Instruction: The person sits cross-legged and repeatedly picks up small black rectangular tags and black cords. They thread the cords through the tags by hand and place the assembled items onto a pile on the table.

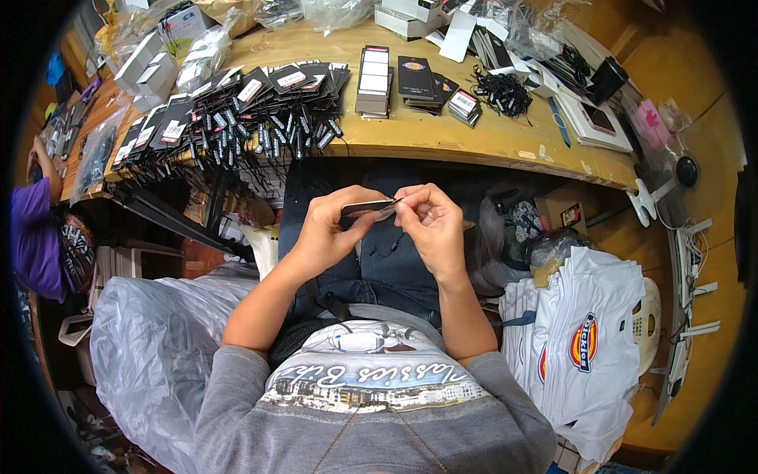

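Observation:
Above my lap, my left hand [335, 225] grips a small stack of dark hang tags [362, 208] between thumb and fingers. Thumb and forefinger of my right hand [433, 229] are pinched together at the stack's right corner, on a thin black string [397, 239] whose loose end dangles below. Exactly how the string passes through the corner is too small to make out. Ahead on the table [474, 146] lies a large heap of black hang tags [268, 87] with strings attached, their black-and-white string ends hanging toward the near edge.
Stacks of white-faced cards [374, 75], black cards [416, 79] and small labels [464, 107] stand beside a tangle of black strings [503, 92]. A phone [598, 118] lies at right. White T-shirts [572, 340] are piled right; a plastic bag [150, 355] and a purple-clothed person [39, 225] are left.

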Action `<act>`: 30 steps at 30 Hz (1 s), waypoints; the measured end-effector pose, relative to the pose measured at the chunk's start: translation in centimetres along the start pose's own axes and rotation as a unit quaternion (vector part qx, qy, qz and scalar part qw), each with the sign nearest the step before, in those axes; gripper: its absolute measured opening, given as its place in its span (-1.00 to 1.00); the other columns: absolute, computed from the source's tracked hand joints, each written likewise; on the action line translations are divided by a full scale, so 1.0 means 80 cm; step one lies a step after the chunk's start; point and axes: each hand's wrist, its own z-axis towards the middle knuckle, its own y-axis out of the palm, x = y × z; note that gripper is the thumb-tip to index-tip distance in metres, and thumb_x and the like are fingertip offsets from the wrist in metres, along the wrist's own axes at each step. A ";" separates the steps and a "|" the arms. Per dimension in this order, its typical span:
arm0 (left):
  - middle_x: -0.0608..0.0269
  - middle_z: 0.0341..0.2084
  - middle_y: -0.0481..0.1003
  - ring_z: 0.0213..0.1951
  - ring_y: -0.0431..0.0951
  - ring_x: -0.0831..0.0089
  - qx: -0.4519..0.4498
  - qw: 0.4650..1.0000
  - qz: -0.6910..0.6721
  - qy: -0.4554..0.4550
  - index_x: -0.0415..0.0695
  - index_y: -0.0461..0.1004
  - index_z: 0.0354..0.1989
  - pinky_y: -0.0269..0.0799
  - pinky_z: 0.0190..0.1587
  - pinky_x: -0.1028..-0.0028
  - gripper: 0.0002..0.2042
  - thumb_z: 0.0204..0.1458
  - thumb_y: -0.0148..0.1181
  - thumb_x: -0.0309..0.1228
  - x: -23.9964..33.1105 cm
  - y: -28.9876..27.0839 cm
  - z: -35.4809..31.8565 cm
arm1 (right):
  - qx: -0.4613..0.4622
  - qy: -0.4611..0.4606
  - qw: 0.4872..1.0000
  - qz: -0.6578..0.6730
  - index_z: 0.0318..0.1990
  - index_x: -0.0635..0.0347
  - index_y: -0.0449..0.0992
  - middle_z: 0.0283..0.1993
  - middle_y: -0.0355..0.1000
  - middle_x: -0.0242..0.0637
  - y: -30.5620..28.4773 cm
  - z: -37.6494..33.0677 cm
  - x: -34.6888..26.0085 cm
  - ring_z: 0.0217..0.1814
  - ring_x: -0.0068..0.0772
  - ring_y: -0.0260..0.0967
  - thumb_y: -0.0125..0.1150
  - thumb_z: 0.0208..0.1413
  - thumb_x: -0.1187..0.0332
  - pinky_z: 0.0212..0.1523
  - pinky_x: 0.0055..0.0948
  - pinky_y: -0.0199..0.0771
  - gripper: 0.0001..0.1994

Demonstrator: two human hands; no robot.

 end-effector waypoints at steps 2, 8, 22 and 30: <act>0.19 -0.46 0.41 -0.39 0.42 0.56 -0.015 1.000 -0.005 0.012 -0.29 0.36 -0.33 0.32 -0.39 0.63 -0.81 -0.19 0.02 -0.66 0.001 0.001 0.000 | 0.009 -0.017 1.000 -0.014 -0.47 0.30 0.29 -0.36 0.29 -0.31 0.000 0.000 0.003 -0.48 -0.72 0.21 0.03 -0.11 0.61 -0.44 -0.75 0.26 -0.94; 0.26 -0.40 0.31 -0.35 0.29 0.61 -0.032 0.993 -0.074 -0.083 -0.28 0.16 -0.15 0.20 -0.30 0.67 -0.73 -0.07 -0.10 -0.64 0.010 0.004 -0.005 | 0.087 -0.099 0.988 -0.081 -0.46 0.32 0.32 -0.36 0.31 -0.35 -0.004 0.000 0.003 -0.47 -0.72 0.21 0.04 -0.12 0.62 -0.45 -0.75 0.24 -0.94; 0.16 -0.54 0.37 -0.48 0.43 0.40 0.105 0.994 -0.004 0.022 -0.26 0.35 -0.36 0.33 -0.43 0.54 -0.76 -0.28 0.07 -0.72 0.014 0.014 -0.003 | 0.067 -0.259 0.935 -0.231 -0.51 0.29 0.35 -0.22 0.30 -0.17 0.008 -0.005 -0.020 -0.27 -0.33 0.28 0.14 -0.31 0.64 -0.23 -0.48 0.28 -0.85; 0.12 -0.52 0.38 -0.49 0.44 0.32 0.075 0.985 0.110 0.113 -0.24 0.36 -0.32 0.35 -0.49 0.50 -0.70 -0.33 0.04 -0.75 0.023 0.005 0.002 | 0.063 -0.248 0.945 -0.203 -0.51 0.30 0.33 -0.27 0.32 -0.17 0.009 -0.002 -0.018 -0.33 -0.37 0.30 0.12 -0.30 0.65 -0.28 -0.53 0.28 -0.86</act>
